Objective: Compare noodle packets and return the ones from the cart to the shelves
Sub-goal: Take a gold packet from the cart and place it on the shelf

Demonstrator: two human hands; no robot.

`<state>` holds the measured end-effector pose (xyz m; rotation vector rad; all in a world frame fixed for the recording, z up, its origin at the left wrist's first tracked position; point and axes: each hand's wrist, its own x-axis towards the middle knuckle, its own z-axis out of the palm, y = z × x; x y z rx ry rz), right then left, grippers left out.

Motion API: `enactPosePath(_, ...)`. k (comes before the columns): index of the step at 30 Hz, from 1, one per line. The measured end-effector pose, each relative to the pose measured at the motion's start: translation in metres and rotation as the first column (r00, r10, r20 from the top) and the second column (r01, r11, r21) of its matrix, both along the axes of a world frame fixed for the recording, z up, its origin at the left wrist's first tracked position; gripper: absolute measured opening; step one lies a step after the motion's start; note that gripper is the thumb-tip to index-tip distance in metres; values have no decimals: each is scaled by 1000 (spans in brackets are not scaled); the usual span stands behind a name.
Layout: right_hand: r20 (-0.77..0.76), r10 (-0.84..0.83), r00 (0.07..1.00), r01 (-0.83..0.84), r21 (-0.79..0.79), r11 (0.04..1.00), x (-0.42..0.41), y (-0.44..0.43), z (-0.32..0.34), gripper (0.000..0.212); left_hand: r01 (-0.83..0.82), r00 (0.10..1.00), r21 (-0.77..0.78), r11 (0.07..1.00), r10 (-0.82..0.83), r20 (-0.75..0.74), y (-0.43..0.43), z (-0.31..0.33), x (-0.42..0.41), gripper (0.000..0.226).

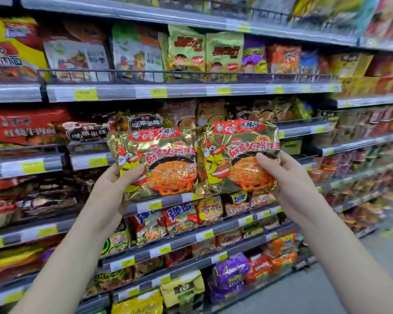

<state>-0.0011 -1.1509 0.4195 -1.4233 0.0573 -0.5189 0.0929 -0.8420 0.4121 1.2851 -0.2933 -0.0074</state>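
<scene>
Two matching gold noodle packets with a yellow chick and red lettering are held up side by side in front of the shelves. My left hand (114, 189) grips the left packet (159, 162) at its lower left corner, thumb on the front. My right hand (284, 175) grips the right packet (238, 155) at its lower right edge, thumb pressed on the bowl picture. The packets' inner edges touch or overlap slightly in the middle. No cart is in view.
Store shelves (186, 90) packed with noodle packets fill the view from top to bottom, with yellow price tags on the rails. Purple multipacks (232, 271) sit low at the right. Grey aisle floor (327, 288) shows at the lower right.
</scene>
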Motion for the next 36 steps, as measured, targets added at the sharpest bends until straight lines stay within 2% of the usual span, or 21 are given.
enactPosePath(1, 5, -2, 1000, 2, 1, 1000, 7, -10, 1, 52, 9, 1000, 11, 1000, -9, -13, -9, -1, 10, 88)
enactPosePath(3, 19, 11, 1000, -11, 4, 1000, 24, -31, 3, 44, 1, 1000, 22, 1000, -1, 18, -27, -3, 29, 85)
enactPosePath(6, 11, 20, 1000, -20, 5, 1000, 56, -63, 7, 57, -7, 999, 44, 999, 5, 36, -56, -4, 58, 105)
enactPosePath(7, 12, 24, 1000, -24, 4, 1000, 68, -73, 10, 60, 1, 999, 42, 999, -3, 37, -65, -4, 68, 105)
enactPosePath(10, 9, 26, 1000, -26, -6, 1000, 101, -106, 15, 66, 15, 999, 12, 1000, -16, 31, -92, -2, 98, 84)
enactPosePath(12, 6, 24, 1000, -24, -6, 1000, 119, -126, 15, 74, 30, 999, 29, 999, -32, 42, -112, -1, 118, 88)
enactPosePath(15, -6, 18, 1000, -18, 5, 1000, 141, -154, 9, 82, 49, 997, 32, 998, -51, 58, -143, 0, 138, 77)
enactPosePath(18, -14, 10, 1000, -9, 30, 1000, 154, -177, 1, 59, 67, 995, 24, 997, -69, 73, -170, -2, 152, 91)
enactPosePath(19, -22, 4, 1000, -3, 37, 999, 158, -185, -1, 52, 67, 995, 23, 998, -68, 73, -179, -3, 157, 89)
enactPosePath(22, -24, 1, 1000, 0, 71, 997, 171, -211, -7, 49, 83, 995, 6, 997, -83, 63, -206, -1, 164, 52)
enactPosePath(23, -19, 3, 1000, -1, 86, 996, 175, -221, -7, 48, 84, 994, 16, 996, -85, 64, -215, -1, 167, 50)
enactPosePath(29, 7, 66, 998, -67, 92, 994, 209, -281, -8, 44, 21, 995, 32, 999, -24, 100, -266, -1, 181, 82)
enactPosePath(31, 3, 100, 995, -100, 85, 991, 222, -306, -10, 44, -14, 994, 27, 1000, 12, 104, -289, -2, 183, 75)
enactPosePath(34, 2, 162, 987, -162, 71, 984, 243, -352, -10, 49, -88, 993, -11, 996, 88, 80, -332, -2, 187, 46)
enactPosePath(36, 6, 192, 981, -191, 78, 978, 257, -387, -4, 51, -123, 989, -21, 992, 124, 85, -362, -1, 191, 63)
